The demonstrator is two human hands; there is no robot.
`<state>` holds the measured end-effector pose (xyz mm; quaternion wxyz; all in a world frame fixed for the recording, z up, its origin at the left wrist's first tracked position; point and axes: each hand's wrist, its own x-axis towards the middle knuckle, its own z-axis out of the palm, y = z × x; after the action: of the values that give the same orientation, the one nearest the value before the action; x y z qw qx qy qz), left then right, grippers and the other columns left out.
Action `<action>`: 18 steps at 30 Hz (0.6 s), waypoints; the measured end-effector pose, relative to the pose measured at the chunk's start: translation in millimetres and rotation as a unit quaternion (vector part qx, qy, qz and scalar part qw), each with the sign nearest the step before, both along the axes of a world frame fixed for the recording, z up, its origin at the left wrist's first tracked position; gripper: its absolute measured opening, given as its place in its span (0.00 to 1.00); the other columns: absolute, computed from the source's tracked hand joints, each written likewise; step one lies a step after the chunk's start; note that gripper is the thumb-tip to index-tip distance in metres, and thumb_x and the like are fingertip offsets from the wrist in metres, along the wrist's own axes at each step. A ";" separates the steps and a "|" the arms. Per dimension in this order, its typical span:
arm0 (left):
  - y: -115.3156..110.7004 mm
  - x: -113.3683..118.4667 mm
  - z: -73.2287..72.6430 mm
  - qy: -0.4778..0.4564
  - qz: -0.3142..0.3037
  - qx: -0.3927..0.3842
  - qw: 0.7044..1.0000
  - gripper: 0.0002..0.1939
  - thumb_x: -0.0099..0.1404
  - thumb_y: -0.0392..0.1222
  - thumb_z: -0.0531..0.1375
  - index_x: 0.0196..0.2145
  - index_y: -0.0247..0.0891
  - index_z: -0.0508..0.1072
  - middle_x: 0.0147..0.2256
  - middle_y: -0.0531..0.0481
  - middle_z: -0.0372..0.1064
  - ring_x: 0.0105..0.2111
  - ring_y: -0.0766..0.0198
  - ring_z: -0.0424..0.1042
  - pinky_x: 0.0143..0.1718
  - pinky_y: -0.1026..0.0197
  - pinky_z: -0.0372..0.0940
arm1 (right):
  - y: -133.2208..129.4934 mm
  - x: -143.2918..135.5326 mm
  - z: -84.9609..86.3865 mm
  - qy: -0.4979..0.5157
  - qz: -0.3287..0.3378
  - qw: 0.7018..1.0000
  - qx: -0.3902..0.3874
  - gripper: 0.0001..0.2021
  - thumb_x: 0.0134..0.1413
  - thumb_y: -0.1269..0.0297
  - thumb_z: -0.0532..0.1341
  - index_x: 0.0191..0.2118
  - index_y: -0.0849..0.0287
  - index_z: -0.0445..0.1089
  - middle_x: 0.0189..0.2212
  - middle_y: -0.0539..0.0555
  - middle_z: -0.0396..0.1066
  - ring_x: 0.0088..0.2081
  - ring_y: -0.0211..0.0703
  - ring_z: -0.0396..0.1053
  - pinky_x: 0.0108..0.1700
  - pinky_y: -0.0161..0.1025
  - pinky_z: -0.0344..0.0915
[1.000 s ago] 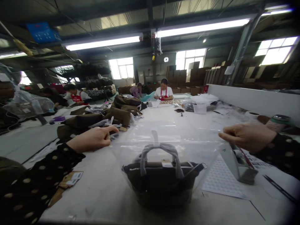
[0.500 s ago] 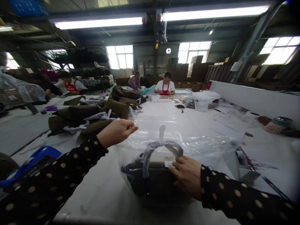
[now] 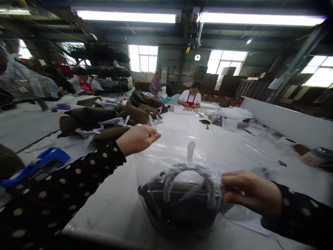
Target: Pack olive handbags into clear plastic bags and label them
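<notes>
A dark handbag (image 3: 182, 210) stands on the white table in front of me, inside a clear plastic bag (image 3: 153, 165). Its arched handles (image 3: 169, 185) look wrapped in pale, cloudy film. The plastic bag's loose upper part spreads out beyond the handles. My left hand (image 3: 137, 139) pinches the plastic at its upper left, thumb pressed to the fingers. At the handbag's right side, my right hand (image 3: 251, 191) has its fingers curled on the plastic; motion smears it a little.
Several brown bags (image 3: 93, 118) with white wrapping lie heaped at the left. Nearer is a blue tape dispenser (image 3: 44, 163). Papers and plastic (image 3: 231, 116) cover the back right, near a lidded cup (image 3: 317, 156). A co-worker in a red apron (image 3: 191, 99) sits across the table.
My right hand has left the tag at the handbag's front and moved right to the plastic's side. The tag no longer shows. My left hand keeps its pinch; the view has shifted somewhat.
</notes>
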<state>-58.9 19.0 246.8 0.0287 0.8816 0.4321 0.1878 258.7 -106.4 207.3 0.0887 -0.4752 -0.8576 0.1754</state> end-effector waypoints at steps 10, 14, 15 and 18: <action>-8.7 5.8 10.7 -0.016 -0.009 -0.060 0.998 0.16 0.58 0.53 0.55 0.29 0.38 0.73 0.20 0.56 0.65 0.21 0.68 0.62 0.25 0.67 0.52 | 64.2 -6.8 -23.4 0.028 -0.090 0.977 -0.192 0.09 0.50 0.66 0.52 0.27 0.60 0.67 0.24 0.50 0.67 0.26 0.35 0.66 0.30 0.32 0.65; -17.6 5.1 13.4 -0.038 -0.023 -0.065 0.997 0.16 0.60 0.52 0.53 0.30 0.38 0.74 0.20 0.56 0.64 0.21 0.69 0.62 0.25 0.67 0.53 | 86.6 -9.0 -58.4 0.121 -0.220 0.903 -0.349 0.09 0.51 0.67 0.49 0.35 0.60 0.64 0.20 0.47 0.64 0.22 0.35 0.64 0.24 0.33 0.64; -20.5 3.9 13.6 -0.047 -0.028 -0.071 0.996 0.16 0.61 0.52 0.52 0.30 0.38 0.74 0.20 0.56 0.64 0.21 0.69 0.61 0.25 0.67 0.53 | 87.3 -10.2 -64.7 0.109 -0.211 0.907 -0.346 0.10 0.51 0.66 0.50 0.37 0.59 0.65 0.19 0.47 0.64 0.21 0.35 0.64 0.23 0.33 0.64; -27.6 0.6 13.4 -0.071 -0.028 -0.077 0.994 0.17 0.62 0.51 0.51 0.31 0.37 0.73 0.20 0.56 0.64 0.21 0.69 0.61 0.24 0.67 0.53 | 84.4 -19.6 -77.6 0.046 -0.065 0.959 -0.271 0.08 0.45 0.65 0.58 0.34 0.60 0.70 0.23 0.49 0.69 0.27 0.39 0.68 0.32 0.36 0.67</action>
<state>-58.3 -8.7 260.1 0.1321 0.8728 0.4175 0.2157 239.1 -22.1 129.7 0.0073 -0.5279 -0.7398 0.4171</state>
